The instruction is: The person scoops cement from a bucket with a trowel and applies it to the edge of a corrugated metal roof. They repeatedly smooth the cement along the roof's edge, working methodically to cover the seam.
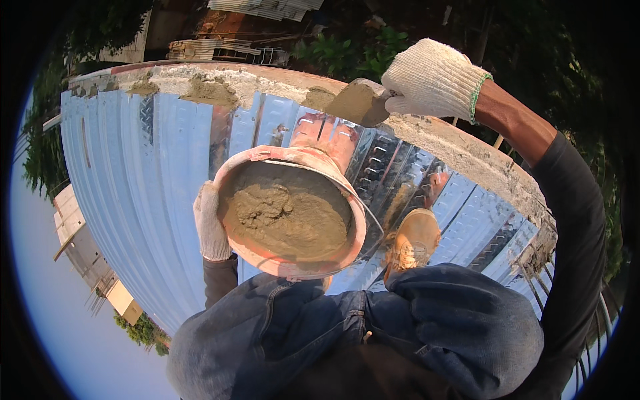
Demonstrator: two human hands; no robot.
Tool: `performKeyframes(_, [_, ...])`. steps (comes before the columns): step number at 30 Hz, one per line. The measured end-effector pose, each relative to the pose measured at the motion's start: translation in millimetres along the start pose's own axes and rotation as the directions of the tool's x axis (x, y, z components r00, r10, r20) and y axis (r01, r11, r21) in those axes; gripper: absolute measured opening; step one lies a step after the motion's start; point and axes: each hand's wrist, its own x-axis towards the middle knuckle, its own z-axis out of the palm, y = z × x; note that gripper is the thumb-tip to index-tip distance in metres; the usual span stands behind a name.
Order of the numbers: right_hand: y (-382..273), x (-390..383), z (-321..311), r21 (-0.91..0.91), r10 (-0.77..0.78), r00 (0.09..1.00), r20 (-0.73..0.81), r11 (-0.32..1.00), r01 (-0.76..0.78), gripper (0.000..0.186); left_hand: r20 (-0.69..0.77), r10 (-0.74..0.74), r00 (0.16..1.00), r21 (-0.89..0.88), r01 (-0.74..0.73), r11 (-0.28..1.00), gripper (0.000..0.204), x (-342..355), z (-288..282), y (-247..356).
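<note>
My left hand (212, 223), in a white knitted glove, is closed on the left side of a reddish bucket (354, 235). The bucket tilts toward me, and wet grey-brown mortar (287, 212) shows inside its round mouth. Stretched far out to the right, my gloved right hand (430, 79) is closed on a trowel (362, 103). Its handle is hidden in my fist, and mortar coats the blade. That blade lies against the top of a rough wall edge (477, 143), beside a smear of fresh mortar.
Shiny ribbed metal sheeting (143, 173) slopes below me, meeting the curved wall edge. My tan shoe (413, 240) stands on it, near my bent knees. Past the wall are green plants (347, 57) and lower ground with metal sheets. Thin metal bars (533, 287) stick out at right.
</note>
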Motion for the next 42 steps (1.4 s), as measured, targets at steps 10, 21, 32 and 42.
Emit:
performKeyframes(10, [30,-16,18,0.03,0.113,0.982,-0.152,0.993,-0.11,0.037,0.022,-0.018,1.0,-0.04,0.019,0.999,0.031,12,5,-14])
performKeyframes(21, [11,-26,-23,0.065,0.235,0.972,-0.025,0.97,-0.233,0.037,0.016,-0.01,1.0,-0.008,0.01,1.0,0.03,8,2,-9])
performKeyframes(32, [36,-45,-24,-0.036,0.176,0.984,-0.032,0.983,-0.178,0.036,0.003,-0.023,1.0,-0.03,0.023,0.999,0.028,5,13,-1])
performKeyframes(42, [77,-9,96,0.301,0.05,0.93,-0.364,0.951,0.067,0.033,-0.002,0.049,0.999,0.089,-0.048,0.995,0.032,-4,-15,2])
